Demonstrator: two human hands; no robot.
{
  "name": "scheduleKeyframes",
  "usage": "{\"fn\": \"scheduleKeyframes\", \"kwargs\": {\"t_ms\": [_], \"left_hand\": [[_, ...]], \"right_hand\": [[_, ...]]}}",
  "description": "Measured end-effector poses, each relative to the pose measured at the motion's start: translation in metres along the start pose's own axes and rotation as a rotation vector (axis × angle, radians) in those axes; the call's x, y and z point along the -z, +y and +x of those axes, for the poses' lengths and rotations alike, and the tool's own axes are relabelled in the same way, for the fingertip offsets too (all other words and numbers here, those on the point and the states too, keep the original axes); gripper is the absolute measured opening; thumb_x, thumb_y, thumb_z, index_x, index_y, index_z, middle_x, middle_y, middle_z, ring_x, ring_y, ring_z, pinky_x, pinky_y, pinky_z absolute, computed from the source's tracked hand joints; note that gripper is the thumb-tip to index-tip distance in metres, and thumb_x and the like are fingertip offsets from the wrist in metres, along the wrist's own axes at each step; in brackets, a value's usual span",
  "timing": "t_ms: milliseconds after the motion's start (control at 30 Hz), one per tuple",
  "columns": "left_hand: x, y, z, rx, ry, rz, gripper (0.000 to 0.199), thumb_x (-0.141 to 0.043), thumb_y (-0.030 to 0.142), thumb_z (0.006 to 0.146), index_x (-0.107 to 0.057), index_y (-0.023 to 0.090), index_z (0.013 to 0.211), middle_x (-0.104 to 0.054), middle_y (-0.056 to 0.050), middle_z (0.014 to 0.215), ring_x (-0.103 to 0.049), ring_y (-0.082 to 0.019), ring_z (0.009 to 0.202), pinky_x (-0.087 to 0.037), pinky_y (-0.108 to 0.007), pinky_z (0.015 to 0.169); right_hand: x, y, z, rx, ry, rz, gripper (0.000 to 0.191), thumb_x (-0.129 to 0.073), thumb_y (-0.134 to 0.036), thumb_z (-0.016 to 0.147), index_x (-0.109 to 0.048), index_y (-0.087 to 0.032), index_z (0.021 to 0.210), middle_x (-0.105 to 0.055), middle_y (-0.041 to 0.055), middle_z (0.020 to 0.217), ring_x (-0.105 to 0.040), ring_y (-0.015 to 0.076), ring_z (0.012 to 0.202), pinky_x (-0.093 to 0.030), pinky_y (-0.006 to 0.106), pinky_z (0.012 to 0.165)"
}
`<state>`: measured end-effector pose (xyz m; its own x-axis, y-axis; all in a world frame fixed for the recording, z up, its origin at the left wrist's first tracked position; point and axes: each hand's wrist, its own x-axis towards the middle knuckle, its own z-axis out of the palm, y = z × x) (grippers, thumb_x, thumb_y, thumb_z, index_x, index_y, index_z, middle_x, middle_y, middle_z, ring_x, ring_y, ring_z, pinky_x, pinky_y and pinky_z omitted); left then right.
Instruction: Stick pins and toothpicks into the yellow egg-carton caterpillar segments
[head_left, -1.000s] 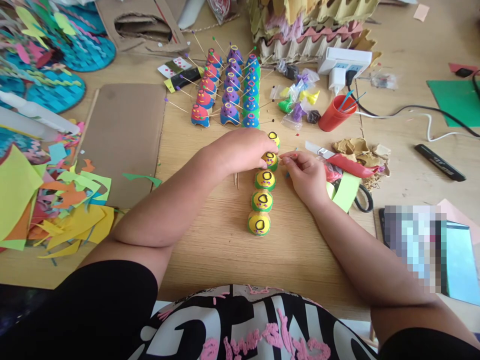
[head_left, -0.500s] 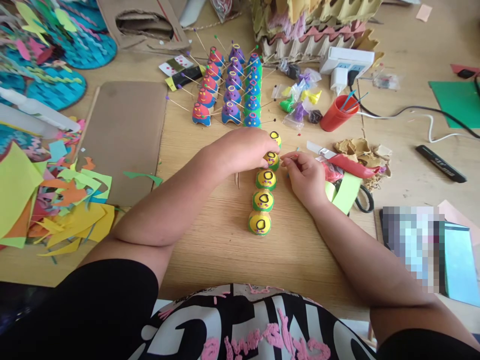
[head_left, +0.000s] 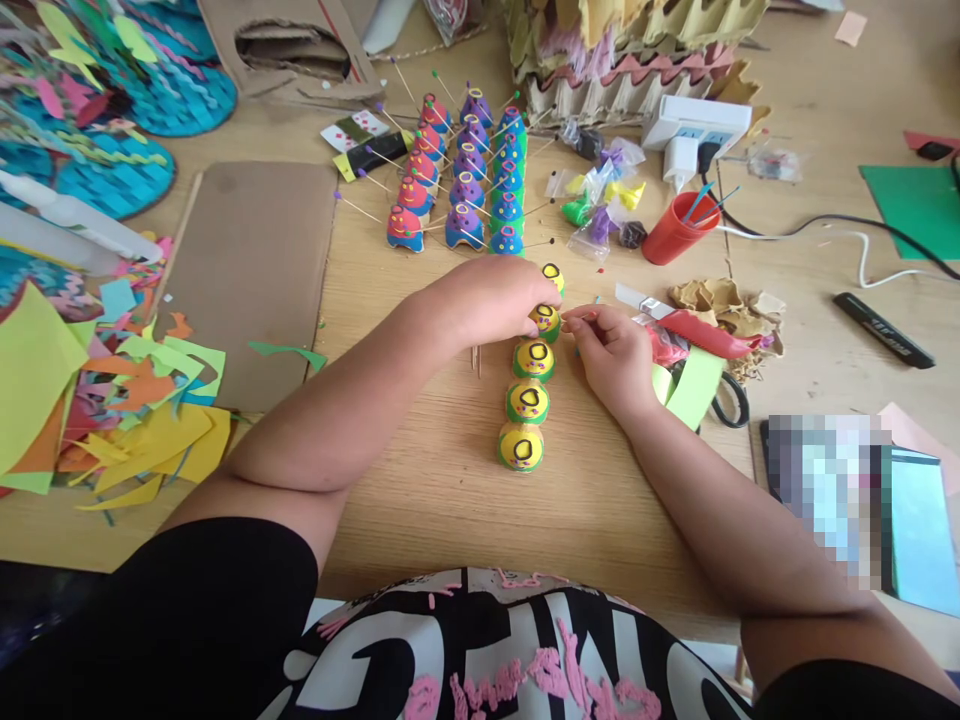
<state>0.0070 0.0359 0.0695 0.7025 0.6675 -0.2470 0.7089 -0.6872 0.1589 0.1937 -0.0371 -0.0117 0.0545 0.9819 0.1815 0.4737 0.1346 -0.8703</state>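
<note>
Near side: pale wooden table [head_left: 420,500], with room between edge and row.
Middle: row of yellow-and-green painted domes [head_left: 533,358].
Right hand [head_left: 619,355]: fingertips pressed together beside row; contents cannot be told.
Left hand [head_left: 499,295]: fingers gripping far domes; slipping could skew row.
Far side: blue-and-green domed strip [head_left: 508,207], tight; wrist could knock it.

The surface [head_left: 420,500] beneath the fingers [head_left: 541,305] is smooth, pale wood grain with a soft sheen, and the cardboard sheet [head_left: 247,270] left of them is flat, matt brown. Beyond the fingers, the egg trays [head_left: 622,95] look like rough, matt paper pulp, while the cup [head_left: 679,228] to their right is smooth red plastic.
</note>
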Motion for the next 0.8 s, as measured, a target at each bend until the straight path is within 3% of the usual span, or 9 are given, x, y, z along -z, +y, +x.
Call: {"fn": "scheduleKeyframes", "kwargs": {"t_ms": [300, 533, 800], "left_hand": [[-0.001, -0.0016, 0.001, -0.021, 0.003, 0.006, 0.024, -0.065, 0.034, 0.091, -0.076, 0.027, 0.111, -0.076, -0.003, 0.107, -0.068, -0.02, 0.099, -0.043, -0.029, 0.08], [-0.0012, -0.0013, -0.0001, -0.002, -0.004, -0.005, 0.035, -0.065, 0.032, 0.091, -0.074, 0.031, 0.124, -0.076, -0.004, 0.114, -0.068, -0.023, 0.106, -0.045, -0.031, 0.088], [-0.0006, -0.0012, -0.0017, -0.007, 0.0, -0.021, 0.041, -0.067, 0.03, 0.089, -0.071, 0.033, 0.13, -0.076, -0.004, 0.119, -0.068, -0.024, 0.111, -0.045, -0.031, 0.087]], "right_hand": [[-0.0012, -0.0003, 0.0013, -0.024, -0.028, 0.008, 0.015, -0.063, -0.028, 0.091, -0.076, -0.021, 0.093, -0.067, 0.0, 0.072, -0.052, 0.0142, 0.064, -0.043, 0.03, 0.062], [0.0001, 0.0008, 0.002, -0.071, -0.047, 0.133, 0.022, -0.067, -0.025, 0.085, -0.071, -0.022, 0.107, -0.063, -0.0011, 0.077, -0.053, 0.0132, 0.064, -0.044, 0.029, 0.061], [0.0014, -0.0022, 0.0034, -0.07, -0.037, 0.09, 0.026, -0.066, -0.019, 0.083, -0.069, -0.021, 0.109, -0.06, -0.0031, 0.076, -0.05, 0.0116, 0.062, -0.043, 0.028, 0.061]]}}
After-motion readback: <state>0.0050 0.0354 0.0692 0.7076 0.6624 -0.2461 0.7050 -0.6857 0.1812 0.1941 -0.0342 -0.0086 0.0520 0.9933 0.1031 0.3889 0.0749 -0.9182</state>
